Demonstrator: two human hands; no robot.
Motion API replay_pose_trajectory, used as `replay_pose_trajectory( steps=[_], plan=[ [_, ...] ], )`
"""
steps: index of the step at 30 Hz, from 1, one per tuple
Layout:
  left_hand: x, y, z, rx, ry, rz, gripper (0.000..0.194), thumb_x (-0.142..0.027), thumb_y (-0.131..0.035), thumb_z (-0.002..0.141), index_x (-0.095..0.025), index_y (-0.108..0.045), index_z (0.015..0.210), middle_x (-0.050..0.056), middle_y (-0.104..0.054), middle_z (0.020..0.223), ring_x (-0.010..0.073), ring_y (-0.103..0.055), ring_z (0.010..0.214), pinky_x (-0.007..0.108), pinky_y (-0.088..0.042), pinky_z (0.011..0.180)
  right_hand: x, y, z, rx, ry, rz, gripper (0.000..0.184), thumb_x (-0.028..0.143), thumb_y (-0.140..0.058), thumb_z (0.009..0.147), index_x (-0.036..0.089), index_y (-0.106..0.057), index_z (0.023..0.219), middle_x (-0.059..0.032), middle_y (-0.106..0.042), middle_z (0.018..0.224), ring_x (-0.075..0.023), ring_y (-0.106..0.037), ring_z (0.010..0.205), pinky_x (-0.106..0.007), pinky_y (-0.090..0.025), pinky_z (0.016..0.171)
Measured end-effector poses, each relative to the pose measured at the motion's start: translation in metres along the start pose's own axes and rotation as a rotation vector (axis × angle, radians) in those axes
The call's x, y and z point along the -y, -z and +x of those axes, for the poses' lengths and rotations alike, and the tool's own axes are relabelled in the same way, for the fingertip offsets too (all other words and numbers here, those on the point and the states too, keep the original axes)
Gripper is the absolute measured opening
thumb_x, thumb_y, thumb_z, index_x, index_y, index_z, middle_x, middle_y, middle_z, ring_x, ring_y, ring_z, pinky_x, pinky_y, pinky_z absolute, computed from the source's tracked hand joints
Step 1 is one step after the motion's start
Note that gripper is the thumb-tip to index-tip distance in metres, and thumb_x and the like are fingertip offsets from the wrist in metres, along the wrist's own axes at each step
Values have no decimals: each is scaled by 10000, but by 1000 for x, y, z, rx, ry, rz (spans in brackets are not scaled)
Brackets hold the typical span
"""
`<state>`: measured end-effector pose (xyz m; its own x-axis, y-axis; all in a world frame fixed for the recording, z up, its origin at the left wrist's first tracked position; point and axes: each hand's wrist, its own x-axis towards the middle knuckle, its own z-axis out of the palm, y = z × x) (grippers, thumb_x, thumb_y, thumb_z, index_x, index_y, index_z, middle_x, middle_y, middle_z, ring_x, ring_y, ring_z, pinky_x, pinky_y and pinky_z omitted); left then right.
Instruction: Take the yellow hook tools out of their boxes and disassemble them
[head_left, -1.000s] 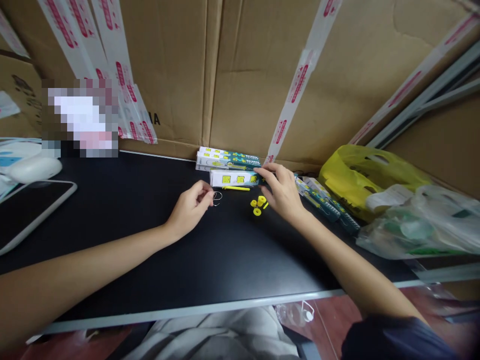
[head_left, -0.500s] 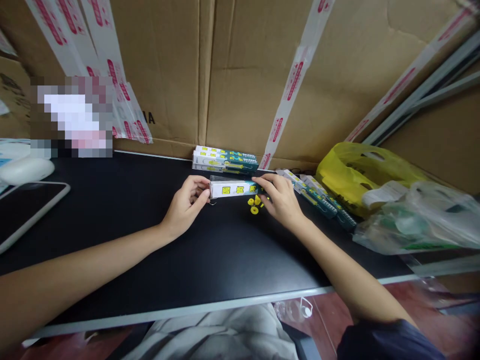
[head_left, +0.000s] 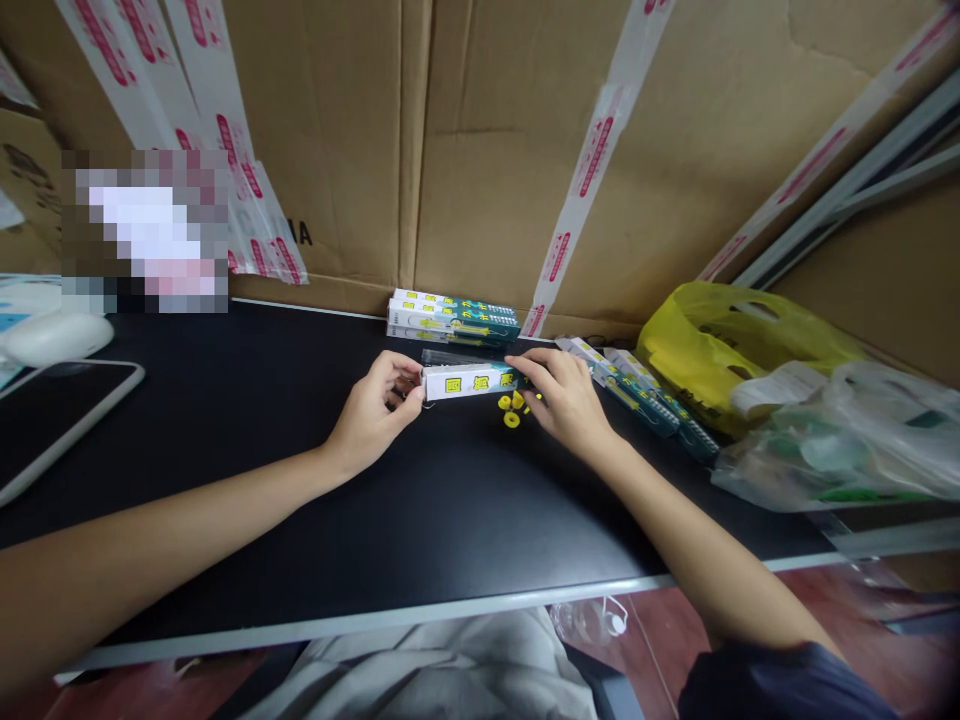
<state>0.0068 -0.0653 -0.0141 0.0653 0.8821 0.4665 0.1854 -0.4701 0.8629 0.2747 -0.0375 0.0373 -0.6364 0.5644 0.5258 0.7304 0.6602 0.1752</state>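
Note:
A narrow white and green printed box (head_left: 472,381) lies level between my two hands, just over the black tabletop. My right hand (head_left: 566,395) grips its right end, fingers on top and thumb below. At the other end, the thumb and fingers of my left hand (head_left: 382,400) close on the box's edge. A bit of thin metal wire (head_left: 428,404) shows below that corner; whether my left hand still holds it is unclear. Small yellow plastic parts (head_left: 511,411) lie in front of the box, partly hidden by my right hand. Behind the box is a dark clear strip (head_left: 450,356).
Similar boxes (head_left: 450,318) are stacked against the cardboard wall (head_left: 337,150). More boxes (head_left: 637,395) lie to the right, beside a yellow plastic bag (head_left: 675,330) and a clear bag (head_left: 832,450). A phone-like device (head_left: 60,420) and a white mouse (head_left: 56,340) sit at left.
My right hand has taken hold of the box and brought it nearer and left-end first to my left hand. My left hand, earlier pinching a wire hook, now meets the box's end.

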Motion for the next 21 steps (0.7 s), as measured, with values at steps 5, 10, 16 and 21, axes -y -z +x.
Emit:
replay_pose_trajectory(
  steps=[5,10,16,21],
  plan=[
    [1,0,0,-1,-40,34,189,-267,-543,848,-187,-485,1009,36,-604,926,149,-605,840,261,-490,687,-3,1,1,14,10,9,513,151,-502,852,279,-435,1344,-88,-578,1196,-264,-507,1086,-435,-396,897],
    [2,1,0,19,-70,1,172,-265,-496,886,-189,-491,1040,27,-608,906,137,-616,802,245,-488,662,-7,2,1,13,26,22,493,155,-494,867,266,-435,1343,-87,-590,1175,-256,-512,1069,-422,-400,899],
    [3,1,-1,12,-96,-54,144,-258,-430,921,-197,-496,1033,14,-607,882,123,-627,773,228,-498,629,-10,1,1,9,20,79,532,169,-517,857,278,-419,1369,-92,-586,1177,-261,-517,1066,-431,-422,879],
    [3,0,-1,17,-101,-55,114,-247,-428,918,-198,-501,992,10,-593,892,124,-633,783,228,-503,619,-13,1,1,11,17,80,540,179,-522,856,290,-415,1374,-92,-588,1177,-272,-519,1068,-445,-426,872]
  ],
)
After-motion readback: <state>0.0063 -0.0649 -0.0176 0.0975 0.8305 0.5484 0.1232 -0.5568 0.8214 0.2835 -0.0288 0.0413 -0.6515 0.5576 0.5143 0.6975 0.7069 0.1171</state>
